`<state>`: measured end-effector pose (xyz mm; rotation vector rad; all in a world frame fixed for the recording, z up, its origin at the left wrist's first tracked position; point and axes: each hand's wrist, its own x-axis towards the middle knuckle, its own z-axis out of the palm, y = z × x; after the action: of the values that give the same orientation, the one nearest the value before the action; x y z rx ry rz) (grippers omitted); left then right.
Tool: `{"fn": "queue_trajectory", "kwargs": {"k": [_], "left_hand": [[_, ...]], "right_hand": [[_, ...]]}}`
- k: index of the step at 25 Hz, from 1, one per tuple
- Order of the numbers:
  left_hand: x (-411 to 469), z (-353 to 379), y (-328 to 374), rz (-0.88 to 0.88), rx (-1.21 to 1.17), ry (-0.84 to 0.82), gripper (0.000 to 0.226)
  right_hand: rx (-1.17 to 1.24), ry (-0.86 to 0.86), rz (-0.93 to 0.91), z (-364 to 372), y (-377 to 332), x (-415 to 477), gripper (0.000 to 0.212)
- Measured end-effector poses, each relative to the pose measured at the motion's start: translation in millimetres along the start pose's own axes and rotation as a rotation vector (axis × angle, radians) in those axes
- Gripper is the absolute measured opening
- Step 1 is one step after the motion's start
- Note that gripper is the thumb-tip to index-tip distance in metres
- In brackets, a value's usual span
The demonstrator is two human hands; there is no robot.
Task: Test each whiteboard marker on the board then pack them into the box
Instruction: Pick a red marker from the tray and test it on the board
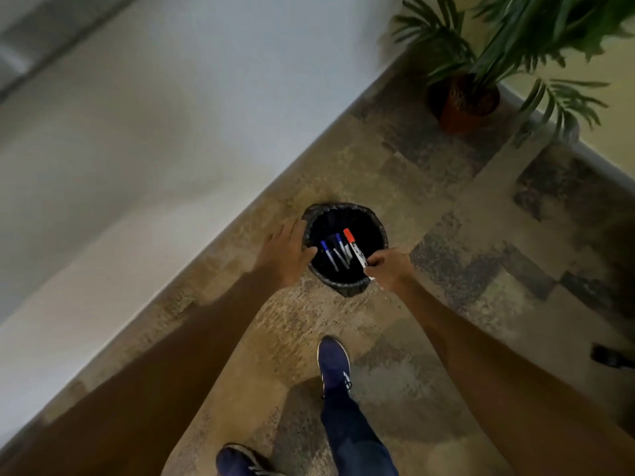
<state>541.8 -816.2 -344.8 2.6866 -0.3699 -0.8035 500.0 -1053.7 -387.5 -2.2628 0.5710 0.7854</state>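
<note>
White-barrelled whiteboard marker with a red cap (355, 249) noted near centre of view, black print along the barrel, cap end pointing to 11 o'clock, tilted over the right half of the mouth of a round black waste bin with a crinkled black liner (343, 208). Inside the bin lay several more markers in a loose bundle: two blue-capped markers (329, 254) and a darker one between them and the red cap, all pale-barrelled and angled roughly the same way. Both bare forearms reached forward from 6 o'clock, converging on the bin. Right hand (390, 267) sat at the bin's 4 o'clock rim, fingers curled, thumb and fingertips pinching the red-capped marker at its lower end. Left hand (287, 250) hovered at the bin's 9 o'clock, palm down, fingers straight and slightly spread, holding nothing; the fingertips overlapped the rim, but contact could not be told. Bin stood on mottled tan-and-grey carpet (429, 187), near a white wall (171, 132). Leafy green plant in a terracotta pot (467, 101) at 1 o'clock. Dark blue shoe (333, 365) on the carpet at 6 o'clock.
</note>
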Motion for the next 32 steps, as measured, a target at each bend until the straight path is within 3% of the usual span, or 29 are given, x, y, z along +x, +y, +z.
{"fn": "queue_trajectory", "kwargs": {"k": [11, 14, 16, 23, 32], "left_hand": [[86.3, 110.0, -31.0, 0.109, 0.218, -0.039, 0.071], [91.2, 120.6, -32.7, 0.102, 0.223, -0.053, 0.071], [88.3, 122.2, -32.7, 0.103, 0.229, -0.056, 0.071], [50.0, 91.6, -21.5, 0.078, 0.187, -0.008, 0.071], [-69.5, -29.5, -10.8, -0.05, 0.052, 0.203, 0.068]], "right_hand": [[-0.164, 0.012, 0.015, 73.0, 45.7, 114.2, 0.014], [-0.257, -0.023, -0.024, 76.6, 49.2, 126.7, 0.049], [-0.307, 0.011, -0.037, 74.2, 51.4, 129.1, 0.053], [-0.199, 0.149, -0.235, 43.0, 21.6, 88.9, 0.042], [-0.221, 0.172, -0.563, 0.4, -99.0, -36.2, 0.039]]}}
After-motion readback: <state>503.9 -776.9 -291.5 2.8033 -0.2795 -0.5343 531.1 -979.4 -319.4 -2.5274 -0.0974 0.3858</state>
